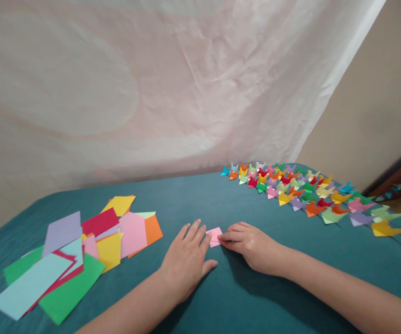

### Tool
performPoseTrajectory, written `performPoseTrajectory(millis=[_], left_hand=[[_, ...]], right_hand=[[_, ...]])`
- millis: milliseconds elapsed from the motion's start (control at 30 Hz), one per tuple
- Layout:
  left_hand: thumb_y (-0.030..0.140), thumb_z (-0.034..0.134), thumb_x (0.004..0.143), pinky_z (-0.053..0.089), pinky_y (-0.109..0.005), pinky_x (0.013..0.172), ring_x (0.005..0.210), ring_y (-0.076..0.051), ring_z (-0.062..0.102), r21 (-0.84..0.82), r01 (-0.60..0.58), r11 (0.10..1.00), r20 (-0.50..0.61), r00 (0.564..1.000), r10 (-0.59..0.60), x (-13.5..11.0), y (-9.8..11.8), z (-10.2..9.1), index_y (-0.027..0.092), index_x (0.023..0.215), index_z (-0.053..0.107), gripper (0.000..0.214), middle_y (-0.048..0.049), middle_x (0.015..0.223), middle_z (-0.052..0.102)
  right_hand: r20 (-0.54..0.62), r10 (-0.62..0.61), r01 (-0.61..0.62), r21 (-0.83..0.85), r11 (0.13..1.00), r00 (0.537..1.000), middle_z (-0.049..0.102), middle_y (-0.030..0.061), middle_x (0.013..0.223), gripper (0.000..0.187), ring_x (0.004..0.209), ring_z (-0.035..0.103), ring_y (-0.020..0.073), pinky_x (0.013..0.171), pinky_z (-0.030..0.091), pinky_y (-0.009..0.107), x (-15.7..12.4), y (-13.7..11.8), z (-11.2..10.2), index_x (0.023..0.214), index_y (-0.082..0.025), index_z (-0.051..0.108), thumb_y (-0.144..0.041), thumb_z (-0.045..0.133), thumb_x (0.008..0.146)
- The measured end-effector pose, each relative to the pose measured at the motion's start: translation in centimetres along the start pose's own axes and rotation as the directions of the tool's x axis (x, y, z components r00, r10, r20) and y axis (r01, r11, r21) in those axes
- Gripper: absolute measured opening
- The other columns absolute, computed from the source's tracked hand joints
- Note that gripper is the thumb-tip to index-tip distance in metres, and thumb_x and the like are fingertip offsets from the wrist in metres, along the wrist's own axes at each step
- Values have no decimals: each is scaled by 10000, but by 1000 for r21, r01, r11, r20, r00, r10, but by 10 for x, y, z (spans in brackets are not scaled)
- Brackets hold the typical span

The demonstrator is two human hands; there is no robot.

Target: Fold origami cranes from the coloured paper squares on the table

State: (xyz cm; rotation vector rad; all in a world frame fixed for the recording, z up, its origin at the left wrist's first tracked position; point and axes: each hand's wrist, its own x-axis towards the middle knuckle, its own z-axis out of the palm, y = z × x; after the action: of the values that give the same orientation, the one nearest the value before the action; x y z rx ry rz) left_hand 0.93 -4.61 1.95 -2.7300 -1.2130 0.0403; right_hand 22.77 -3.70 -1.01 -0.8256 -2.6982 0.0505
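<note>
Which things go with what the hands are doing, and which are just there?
With the job:
- pink paper
- left hand
- right hand
- probably sheets and paper birds, both untouched

Just there:
- curtain
- wall

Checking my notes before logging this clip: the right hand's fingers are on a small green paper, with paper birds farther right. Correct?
Not quite: the small paper at the right hand is pink, not green, as the head view shows. The rest stands.

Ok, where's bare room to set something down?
Bare table lies beyond the left hand and right hand, between the loose sheets and paper birds. More lies between the birds and right forearm. Among sheets and birds, it's crowded.
</note>
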Motion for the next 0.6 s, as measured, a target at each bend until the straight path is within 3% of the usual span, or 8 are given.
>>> performPoseTrajectory(millis=[233, 600], left_hand=[[500, 502, 843, 282, -454, 1048, 1299, -286, 334, 8, 7, 1000, -38, 999, -6, 1, 1, 4, 174, 1232, 535, 509, -119, 1329, 488], [524, 480, 847, 264, -427, 1065, 1295, -265, 347, 81, -3, 997, -94, 996, 10, 1, 6, 4, 149, 1218, 552, 533, -125, 1311, 507]], right_hand=[[-7, -2, 3, 9, 1000, 1000, 618, 100, 1138, 331, 986, 529, 189, 857, 413, 362, -1, 0, 1, 1176, -155, 580, -105, 440, 880], [75, 32, -30, -29, 999, 997, 585, 101, 1043, 312, 992, 474, 204, 863, 388, 359, 9, -9, -3, 1188, -152, 547, -148, 478, 884]])
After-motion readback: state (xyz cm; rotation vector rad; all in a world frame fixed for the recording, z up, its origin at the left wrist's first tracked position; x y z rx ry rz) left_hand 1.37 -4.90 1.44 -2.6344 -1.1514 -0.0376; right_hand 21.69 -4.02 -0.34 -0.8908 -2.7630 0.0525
